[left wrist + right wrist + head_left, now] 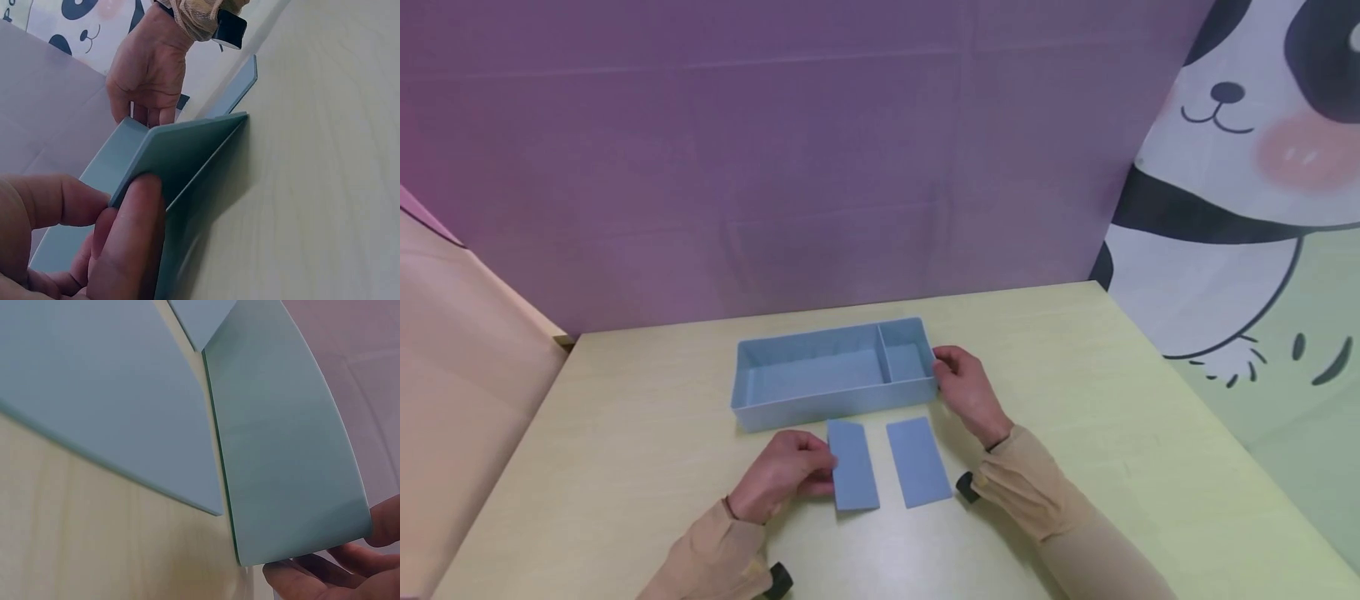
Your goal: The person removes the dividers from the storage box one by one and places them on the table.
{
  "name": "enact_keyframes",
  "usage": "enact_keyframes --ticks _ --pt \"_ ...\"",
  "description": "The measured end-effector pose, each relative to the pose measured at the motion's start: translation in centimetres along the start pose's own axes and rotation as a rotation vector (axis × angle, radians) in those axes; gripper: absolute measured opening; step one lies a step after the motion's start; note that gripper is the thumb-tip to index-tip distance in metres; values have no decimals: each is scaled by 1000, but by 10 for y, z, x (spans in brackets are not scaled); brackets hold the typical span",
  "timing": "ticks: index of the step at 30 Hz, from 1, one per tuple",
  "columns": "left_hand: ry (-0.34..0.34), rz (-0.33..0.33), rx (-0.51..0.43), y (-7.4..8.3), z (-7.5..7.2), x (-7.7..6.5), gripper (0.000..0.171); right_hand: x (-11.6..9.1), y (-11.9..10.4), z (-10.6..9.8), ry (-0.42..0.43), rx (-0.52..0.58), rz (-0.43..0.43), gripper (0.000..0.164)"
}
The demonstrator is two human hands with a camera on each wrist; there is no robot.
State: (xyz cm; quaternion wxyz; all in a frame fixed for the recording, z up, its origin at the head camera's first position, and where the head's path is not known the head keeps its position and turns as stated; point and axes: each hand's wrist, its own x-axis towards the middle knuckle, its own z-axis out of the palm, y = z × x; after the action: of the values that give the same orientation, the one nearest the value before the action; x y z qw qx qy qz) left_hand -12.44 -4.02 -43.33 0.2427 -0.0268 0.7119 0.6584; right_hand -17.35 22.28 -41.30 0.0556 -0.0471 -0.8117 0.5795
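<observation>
A light blue rectangular box point(831, 402) stands on the table, open at the top. One divider point(883, 354) splits it into a long left compartment and a small right one. My left hand point(786, 467) pinches the left edge of a thin blue rectangular panel point(853, 467) in front of the box. In the left wrist view this panel point(187, 140) is tilted, its left edge raised off the table. My right hand point(970, 389) grips the box's right end, its fingers at the rim. A second blue panel point(919, 462) lies flat, right of the first.
The pale wooden table point(625, 450) carries these things, and its back edge meets a purple cloth wall point(775, 167). A panda-printed panel point(1232, 200) rises on the right. A dark band piece point(967, 487) sits at my right sleeve.
</observation>
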Motion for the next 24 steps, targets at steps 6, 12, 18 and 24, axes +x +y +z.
enact_keyframes --ticks 6,12,18,24 --pt "-21 1 11 -1 0 0 12 0 1 1 -5 8 0 32" --pt "-37 -2 30 -1 0 -1 12 0 2 1 -3 13 -1 32" --pt "-51 -6 68 -1 0 -1 12 1 2 1 5 4 -1 32" --pt "-34 -26 112 -1 0 -1 12 1 2 1 6 9 3 31"
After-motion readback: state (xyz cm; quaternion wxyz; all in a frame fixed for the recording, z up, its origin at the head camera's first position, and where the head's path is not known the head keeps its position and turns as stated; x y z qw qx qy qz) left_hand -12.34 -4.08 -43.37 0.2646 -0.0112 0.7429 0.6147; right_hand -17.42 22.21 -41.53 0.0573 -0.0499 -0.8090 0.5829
